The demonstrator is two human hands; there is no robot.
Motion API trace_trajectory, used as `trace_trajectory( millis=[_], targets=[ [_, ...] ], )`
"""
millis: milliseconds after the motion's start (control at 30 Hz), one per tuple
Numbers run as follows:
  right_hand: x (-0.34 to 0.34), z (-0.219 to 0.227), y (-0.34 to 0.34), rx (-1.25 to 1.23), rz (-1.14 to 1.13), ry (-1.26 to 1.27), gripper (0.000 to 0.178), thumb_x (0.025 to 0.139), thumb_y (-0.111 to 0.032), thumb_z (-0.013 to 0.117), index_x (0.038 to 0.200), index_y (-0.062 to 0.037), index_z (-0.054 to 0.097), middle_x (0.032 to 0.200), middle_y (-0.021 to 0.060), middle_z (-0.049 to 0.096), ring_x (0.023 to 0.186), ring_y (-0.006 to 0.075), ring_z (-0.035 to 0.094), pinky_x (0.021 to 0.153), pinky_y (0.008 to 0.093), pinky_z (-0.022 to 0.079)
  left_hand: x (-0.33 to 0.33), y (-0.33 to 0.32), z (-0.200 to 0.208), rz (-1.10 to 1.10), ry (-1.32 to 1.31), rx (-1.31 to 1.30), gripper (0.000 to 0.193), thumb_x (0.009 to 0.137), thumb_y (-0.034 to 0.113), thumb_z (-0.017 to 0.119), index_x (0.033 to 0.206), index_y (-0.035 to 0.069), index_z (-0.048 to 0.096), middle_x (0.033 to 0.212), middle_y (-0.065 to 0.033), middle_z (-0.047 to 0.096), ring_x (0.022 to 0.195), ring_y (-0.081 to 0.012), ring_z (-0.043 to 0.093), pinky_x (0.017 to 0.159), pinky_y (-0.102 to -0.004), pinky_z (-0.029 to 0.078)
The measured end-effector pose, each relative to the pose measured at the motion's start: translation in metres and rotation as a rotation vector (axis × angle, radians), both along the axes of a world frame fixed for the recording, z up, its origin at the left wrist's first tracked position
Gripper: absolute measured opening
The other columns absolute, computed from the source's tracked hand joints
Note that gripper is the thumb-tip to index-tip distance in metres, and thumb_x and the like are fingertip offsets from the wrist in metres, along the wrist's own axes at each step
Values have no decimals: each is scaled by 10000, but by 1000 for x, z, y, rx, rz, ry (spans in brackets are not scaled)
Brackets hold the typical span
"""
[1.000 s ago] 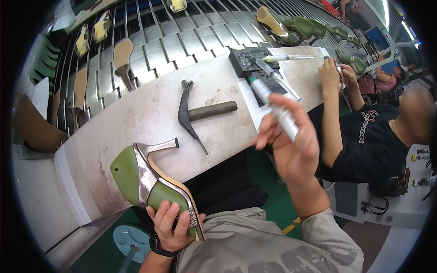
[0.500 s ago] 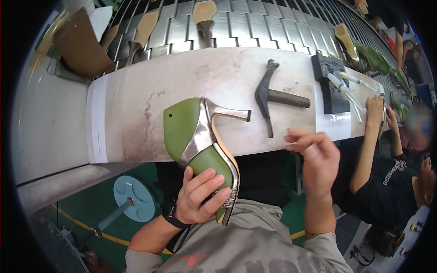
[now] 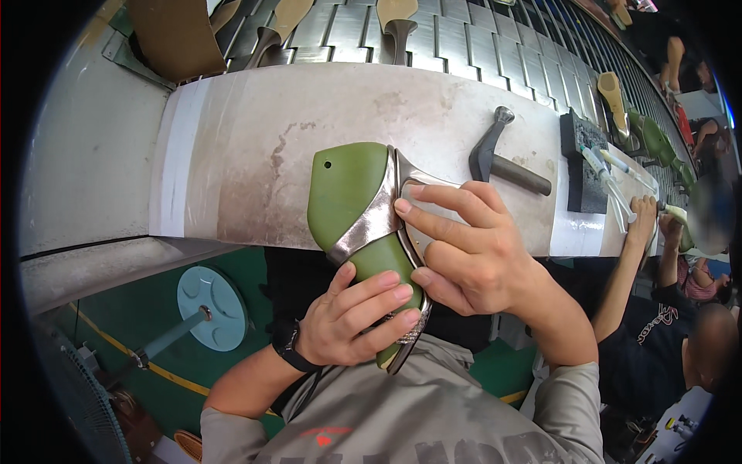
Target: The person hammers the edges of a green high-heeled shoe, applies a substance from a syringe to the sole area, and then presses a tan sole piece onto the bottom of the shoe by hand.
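A metallic high-heeled sandal (image 3: 381,214) sits on a green shoe last (image 3: 348,188), its toe end toward me and its heel pointing right. My left hand (image 3: 357,317) is wrapped round the toe end, near a glittery strap. With fingertips on the shiny strap and the sole's edge near the heel, my right hand (image 3: 471,251) grips the shoe from the right and covers much of the heel. Beyond it on the bench lies a hammer (image 3: 506,164) with a dark head and wooden handle, touched by neither hand.
A pale workbench (image 3: 255,155) spans the front, with a slatted metal conveyor (image 3: 456,39) carrying several shoes behind it. A black block (image 3: 581,162) and syringes (image 3: 610,182) lie at right, near a co-worker's arms (image 3: 622,286). A blue round-based stand (image 3: 212,309) is at lower left.
My right hand has moved left from the air onto the shoe and taken hold near its heel. My left hand keeps its grip. The view has shifted slightly.
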State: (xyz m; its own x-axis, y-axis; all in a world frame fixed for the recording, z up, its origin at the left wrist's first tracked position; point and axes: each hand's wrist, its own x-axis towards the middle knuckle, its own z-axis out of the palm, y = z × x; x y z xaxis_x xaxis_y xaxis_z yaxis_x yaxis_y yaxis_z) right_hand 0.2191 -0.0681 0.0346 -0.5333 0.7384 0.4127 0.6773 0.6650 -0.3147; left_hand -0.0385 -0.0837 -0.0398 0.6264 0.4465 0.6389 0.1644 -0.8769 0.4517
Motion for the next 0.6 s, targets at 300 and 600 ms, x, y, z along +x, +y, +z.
trace_trajectory(
  millis=[300,600],
  targets=[
    [-11,5,-36,-445,-440,550,242,901,-41,739,1130,32,723,937,118,736,756,197,683,647,309,507,0,-1,-4,-3,-14,6,443,944,164,781,1357,221,631,1397,-22,610,1346,-231,603,1302,-538,289],
    [-28,-12,-32,-504,-320,524,411,957,-55,715,1360,15,688,814,78,591,658,151,546,607,319,467,1,2,-8,-17,-56,-13,442,948,150,776,1362,195,627,1413,-44,601,1356,-255,598,1301,-551,283]
  ],
)
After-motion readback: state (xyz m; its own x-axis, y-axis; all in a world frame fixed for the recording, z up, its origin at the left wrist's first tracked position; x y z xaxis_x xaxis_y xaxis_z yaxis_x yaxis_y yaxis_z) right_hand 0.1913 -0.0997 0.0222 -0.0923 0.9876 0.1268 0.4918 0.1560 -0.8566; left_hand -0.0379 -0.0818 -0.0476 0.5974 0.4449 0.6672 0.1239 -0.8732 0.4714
